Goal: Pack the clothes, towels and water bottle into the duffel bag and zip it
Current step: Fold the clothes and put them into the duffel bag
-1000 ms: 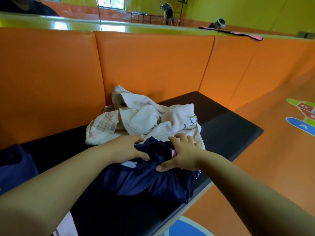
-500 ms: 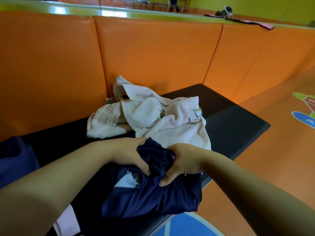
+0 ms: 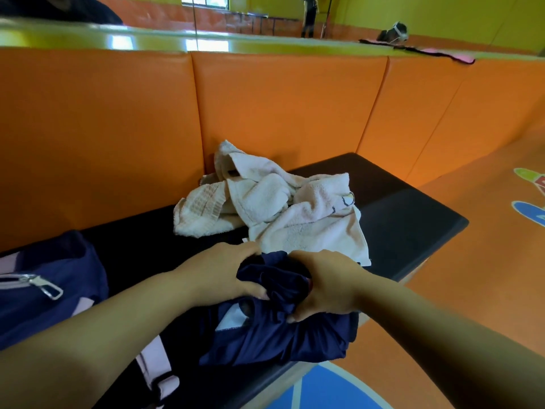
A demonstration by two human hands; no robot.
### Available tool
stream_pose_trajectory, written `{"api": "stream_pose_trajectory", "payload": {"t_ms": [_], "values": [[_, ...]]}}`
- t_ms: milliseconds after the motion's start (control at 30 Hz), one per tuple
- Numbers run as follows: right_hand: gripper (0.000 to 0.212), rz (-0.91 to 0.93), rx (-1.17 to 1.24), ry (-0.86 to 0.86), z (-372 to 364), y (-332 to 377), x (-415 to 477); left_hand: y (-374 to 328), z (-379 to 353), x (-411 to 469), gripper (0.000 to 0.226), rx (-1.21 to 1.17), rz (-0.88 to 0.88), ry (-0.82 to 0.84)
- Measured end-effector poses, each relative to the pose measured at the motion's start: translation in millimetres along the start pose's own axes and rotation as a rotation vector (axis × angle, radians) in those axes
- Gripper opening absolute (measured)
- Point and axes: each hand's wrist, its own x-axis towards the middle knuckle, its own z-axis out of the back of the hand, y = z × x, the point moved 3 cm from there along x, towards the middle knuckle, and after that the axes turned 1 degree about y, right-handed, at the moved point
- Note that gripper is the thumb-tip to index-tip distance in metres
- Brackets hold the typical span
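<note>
No words or numbers can be read here. The crumpled pale pink terry towel [image 3: 298, 222] in the middle of the frame has a small dark printed mark [image 3: 347, 199], too tiny to read. The bright painted floor shapes [image 3: 529, 211] at the right edge are cut off.

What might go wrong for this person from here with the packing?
1. The left hand and right hand grip only the bunched top of the navy garment. Its loose lower part lies at the front edge of the bench and may slide off or trail when lifted.
2. The towels lie right behind the hands, so a corner might get dragged along.
3. The duffel bag sits to the left and its opening cannot be seen, so the garment may snag going in.
</note>
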Motion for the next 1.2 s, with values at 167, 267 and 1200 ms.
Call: {"api": "stream_pose_trajectory", "payload": {"t_ms": [167,267,1200], "values": [[0.069,0.044,-0.202,-0.110,10,23,-21,-3,15,-44,0.061,0.179,-0.049,-0.085],[0.064,0.051,-0.331,-0.198,24,42,-31,1,32,-77,0.075,0.284,-0.031,-0.133],[0.066,0.482,0.068,-0.730,36,360,-52,130,96,-459,0.035,0.804,0.605,-0.383]]}}
